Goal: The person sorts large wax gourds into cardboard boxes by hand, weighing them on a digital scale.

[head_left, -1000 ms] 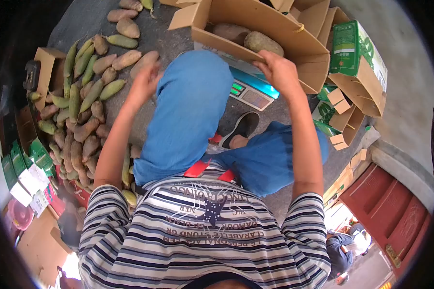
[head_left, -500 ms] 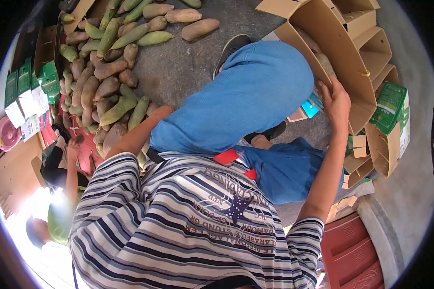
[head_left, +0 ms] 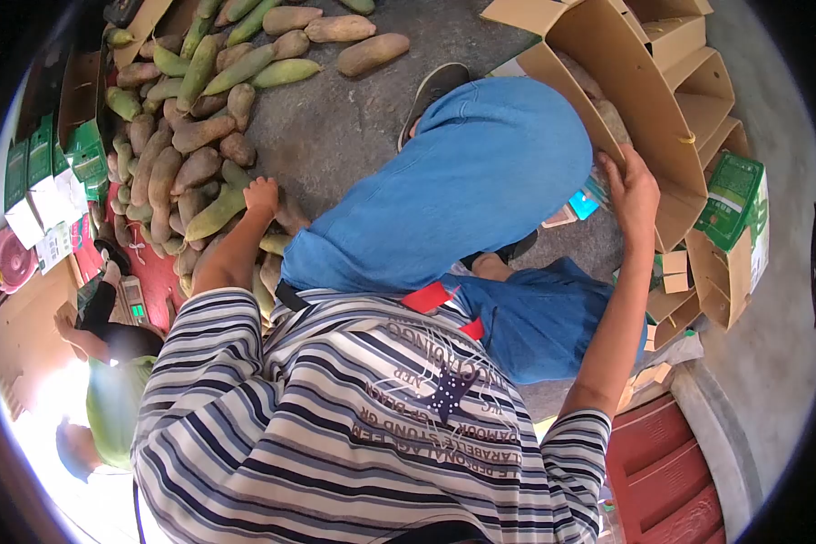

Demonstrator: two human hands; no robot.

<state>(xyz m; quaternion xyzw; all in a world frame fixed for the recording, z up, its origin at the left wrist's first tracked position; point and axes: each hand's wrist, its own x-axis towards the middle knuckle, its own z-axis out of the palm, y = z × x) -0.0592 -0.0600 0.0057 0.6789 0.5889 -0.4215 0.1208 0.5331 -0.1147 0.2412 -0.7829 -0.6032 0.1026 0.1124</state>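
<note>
Left hand point(head_left: 263, 195) lowered onto the near edge of a heap of roots point(head_left: 186, 136), fingers spread and laid over one root point(head_left: 286, 218) beside the knee; not yet closed round it, palm hidden. Right hand point(head_left: 633, 192) raised to the cardboard box point(head_left: 648, 100), fingers curled over its front wall at the rim, gripping the cardboard; nothing else seen in that hand.

Roots: long, thick, spindle-shaped, some brown, some green-skinned, spread over the ground point(head_left: 354, 127) to the left of the blue trouser leg point(head_left: 480, 172). Judged dense and stiff, fairly heavy for their bulk, with a dull, rough skin unlikely to slip. Best taken round the thick middle with the whole hand, not by the tapering ends, where a snap or a tilt seems likelier. Skin probably prone to bruising if dropped.

Box: open at the top, flaps standing up, tilted toward the person; one root point(head_left: 607, 113) visible inside against the wall. Light and bendable when nearly empty, so steadied at the rim rather than lifted there.

Further out: a blue-topped scale point(head_left: 582, 204) partly hidden under the knee, a shoe point(head_left: 437, 86) beyond the knee, green printed cartons point(head_left: 734, 213) to the right, flat green packs point(head_left: 41, 159) at far left, and another person point(head_left: 113, 381) crouched at lower left.
</note>
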